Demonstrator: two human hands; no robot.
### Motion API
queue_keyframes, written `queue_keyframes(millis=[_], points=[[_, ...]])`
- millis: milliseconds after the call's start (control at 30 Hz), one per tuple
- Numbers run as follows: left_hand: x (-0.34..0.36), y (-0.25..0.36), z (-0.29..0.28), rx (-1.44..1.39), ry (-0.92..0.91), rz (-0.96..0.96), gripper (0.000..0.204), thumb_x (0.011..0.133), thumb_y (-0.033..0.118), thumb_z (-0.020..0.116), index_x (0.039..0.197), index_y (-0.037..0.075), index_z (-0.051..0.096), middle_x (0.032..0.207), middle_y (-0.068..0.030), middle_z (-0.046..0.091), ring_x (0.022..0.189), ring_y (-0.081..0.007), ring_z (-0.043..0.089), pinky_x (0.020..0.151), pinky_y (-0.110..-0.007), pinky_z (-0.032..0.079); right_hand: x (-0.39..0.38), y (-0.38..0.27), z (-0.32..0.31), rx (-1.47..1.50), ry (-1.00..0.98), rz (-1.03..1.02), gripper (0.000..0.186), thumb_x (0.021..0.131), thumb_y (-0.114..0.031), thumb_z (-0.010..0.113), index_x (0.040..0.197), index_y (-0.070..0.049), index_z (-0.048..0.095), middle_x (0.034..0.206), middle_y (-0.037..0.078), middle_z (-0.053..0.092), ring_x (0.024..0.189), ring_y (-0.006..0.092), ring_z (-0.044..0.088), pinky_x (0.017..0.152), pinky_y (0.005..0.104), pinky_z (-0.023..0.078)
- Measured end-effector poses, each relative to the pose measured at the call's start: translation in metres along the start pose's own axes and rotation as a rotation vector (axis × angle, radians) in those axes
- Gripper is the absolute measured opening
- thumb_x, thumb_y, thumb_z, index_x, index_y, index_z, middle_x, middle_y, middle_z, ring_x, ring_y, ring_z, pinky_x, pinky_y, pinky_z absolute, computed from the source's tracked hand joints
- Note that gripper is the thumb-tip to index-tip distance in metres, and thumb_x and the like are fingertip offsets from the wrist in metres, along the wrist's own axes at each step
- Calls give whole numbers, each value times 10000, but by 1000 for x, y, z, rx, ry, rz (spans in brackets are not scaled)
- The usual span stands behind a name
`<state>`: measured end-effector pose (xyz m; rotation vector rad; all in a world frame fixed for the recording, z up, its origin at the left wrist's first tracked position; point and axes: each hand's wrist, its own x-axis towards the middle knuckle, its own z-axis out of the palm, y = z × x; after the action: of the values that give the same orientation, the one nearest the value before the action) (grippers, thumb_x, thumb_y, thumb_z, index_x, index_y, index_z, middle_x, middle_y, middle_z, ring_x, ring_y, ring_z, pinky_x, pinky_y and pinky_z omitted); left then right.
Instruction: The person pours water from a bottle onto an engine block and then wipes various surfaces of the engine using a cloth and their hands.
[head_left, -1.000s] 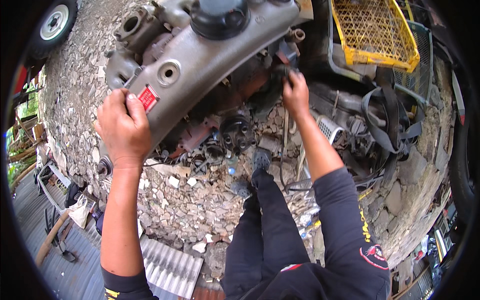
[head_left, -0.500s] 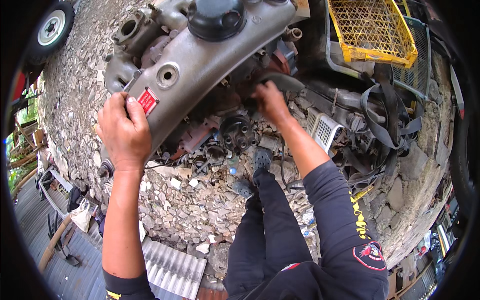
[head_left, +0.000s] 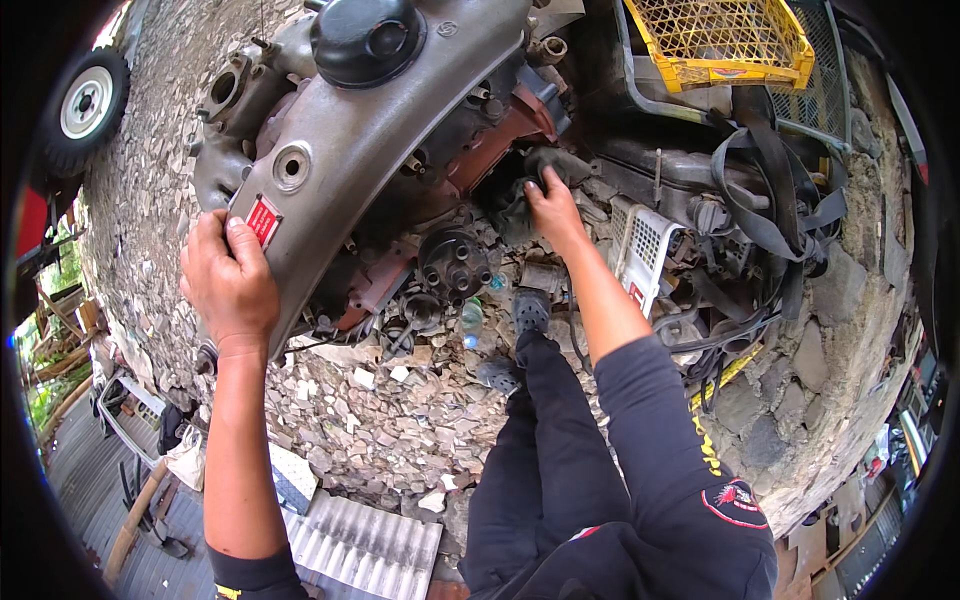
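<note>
A grey metal valve cover [head_left: 340, 140] with a black oil filler cap [head_left: 366, 40] and a red label [head_left: 262, 220] lies along the top of the engine. At its near left end, my left hand [head_left: 230, 285] grips the edge, thumb on top beside the label and fingers curled over the far side. On the engine's right side my right hand [head_left: 555, 212] is closed on a dark grey rag [head_left: 520, 190], beside the reddish engine block [head_left: 505, 135]. Its fingers are partly hidden by the cloth. Below sits a black distributor cap [head_left: 455, 265].
A yellow crate [head_left: 725, 45] stands at the far right. Grey straps [head_left: 765, 200] and a white perforated panel [head_left: 645, 250] lie among metal parts. A plastic bottle [head_left: 471, 322] rests on the rubble near my feet. Corrugated sheet [head_left: 365, 545] is at the lower left.
The view has shifted, so the engine sits further left. My right hand's blur is gone and the dark rag shows bunched under it. My left hand keeps its grip on the cover's edge.
</note>
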<state>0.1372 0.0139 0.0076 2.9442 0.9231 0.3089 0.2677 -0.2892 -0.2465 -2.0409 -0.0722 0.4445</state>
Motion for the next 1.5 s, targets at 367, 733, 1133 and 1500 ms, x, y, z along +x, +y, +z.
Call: queue_keyframes(millis=[367,733,1133,1500], points=[[2,-10,5,-101,29,86,254,952,206,433,990,-18,548,917,-200,580,858,-351,530,806,-420,399,34,-11,16,-194,-178,76,640,828,-132,494,1445,-87,333,1350,283,451,1239,404,461,1044,390,370],[-2,-16,6,-103,9,67,253,958,200,426,1010,-21,540,947,-195,571,889,-350,516,837,-415,387,48,-24,-21,-514,-346,11,668,809,-83,532,1440,-227,367,1283,199,532,1242,338,476,1026,397,393],[2,-1,0,-41,6,11,364,935,327,392,1063,53,594,1079,-199,618,1025,-386,544,888,-477,383,-33,45,-13,-193,-37,-11,608,845,-192,554,1389,7,370,1308,277,499,1240,384,468,1025,399,383],[8,-23,12,-72,88,-13,489,941,388,365,1264,64,538,1242,-216,569,1187,-369,511,994,-416,370,13,-31,-4,-721,-129,-54,708,802,-154,508,1471,-176,278,1289,221,528,1203,363,504,988,424,415]])
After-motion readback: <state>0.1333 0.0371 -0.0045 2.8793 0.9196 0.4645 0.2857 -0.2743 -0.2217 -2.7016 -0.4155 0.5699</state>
